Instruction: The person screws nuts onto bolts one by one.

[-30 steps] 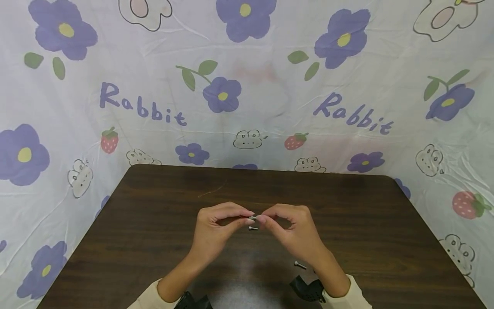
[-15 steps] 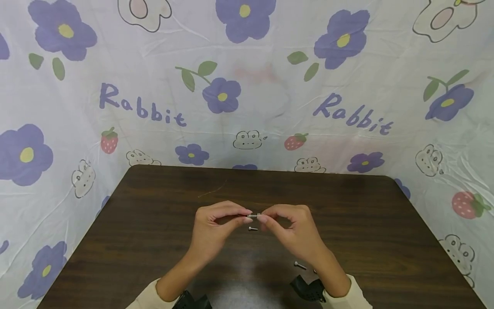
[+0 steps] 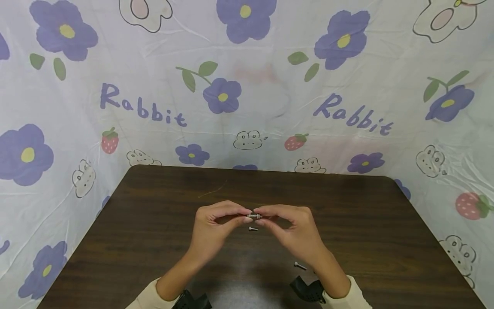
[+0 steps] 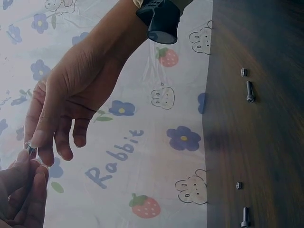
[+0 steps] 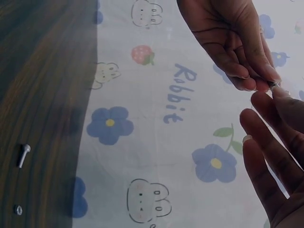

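Over the middle of the table, my left hand [image 3: 210, 229] pinches a small silver bolt [image 3: 251, 216] between thumb and fingers. At the bolt's right end, my right hand [image 3: 299, 231] pinches a small nut [image 3: 259, 216] between thumb and forefinger. The bolt lies roughly level between the two sets of fingertips. Just below them on the table is another bolt [image 3: 253, 228]. In both wrist views fingers mostly cover the held pieces, and how far the nut sits on the thread cannot be told.
A further bolt [image 3: 299, 265] lies on the dark wooden table [image 3: 154, 240], near my right wrist. Loose nuts [image 4: 243, 72] lie beside the bolts in the left wrist view. A patterned cloth [image 3: 266, 94] hangs behind the table. Each wrist wears a black device [image 3: 307, 288].
The right fingertips have shifted slightly around the bolt's end. More of the bolt and nut shows between the hands than one second ago. The bolts on the table have not moved.
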`<state>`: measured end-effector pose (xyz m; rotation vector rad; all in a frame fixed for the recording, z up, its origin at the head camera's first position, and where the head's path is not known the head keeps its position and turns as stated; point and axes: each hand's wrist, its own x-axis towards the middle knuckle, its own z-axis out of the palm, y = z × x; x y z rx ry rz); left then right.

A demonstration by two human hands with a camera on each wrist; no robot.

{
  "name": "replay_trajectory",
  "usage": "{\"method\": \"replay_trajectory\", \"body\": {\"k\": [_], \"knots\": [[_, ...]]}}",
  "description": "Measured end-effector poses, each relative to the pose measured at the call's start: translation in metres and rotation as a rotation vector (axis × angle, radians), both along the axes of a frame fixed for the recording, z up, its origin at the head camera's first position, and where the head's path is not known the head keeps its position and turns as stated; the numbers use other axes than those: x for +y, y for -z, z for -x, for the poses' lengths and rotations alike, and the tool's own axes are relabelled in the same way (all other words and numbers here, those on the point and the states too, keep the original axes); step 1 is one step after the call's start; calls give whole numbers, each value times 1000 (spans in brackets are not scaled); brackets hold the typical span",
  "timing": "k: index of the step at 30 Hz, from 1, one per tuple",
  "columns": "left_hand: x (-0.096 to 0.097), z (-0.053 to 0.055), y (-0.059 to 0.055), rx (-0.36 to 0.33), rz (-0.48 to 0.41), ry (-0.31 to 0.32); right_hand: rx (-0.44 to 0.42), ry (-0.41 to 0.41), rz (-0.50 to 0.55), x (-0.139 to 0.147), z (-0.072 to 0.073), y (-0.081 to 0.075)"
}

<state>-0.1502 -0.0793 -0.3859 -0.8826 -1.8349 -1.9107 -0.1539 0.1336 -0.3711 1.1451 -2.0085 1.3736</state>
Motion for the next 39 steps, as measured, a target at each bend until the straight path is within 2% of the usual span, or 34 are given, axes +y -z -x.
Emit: {"method": "replay_trajectory", "body": {"k": [16, 22, 27, 33, 39], "knots": [[0, -1, 1, 8, 15, 13, -45, 24, -39, -3, -2, 4], [-1, -1, 1, 15, 21, 3, -37, 21, -40, -5, -3, 3], [-1, -1, 0, 25, 23, -21, -72, 44, -32, -4, -4, 1], [-2, 0, -2, 35, 39, -59, -26, 59, -12, -1, -3, -1], [-2, -1, -2, 10, 17, -27, 18, 50, 3, -1, -2, -1]]}}
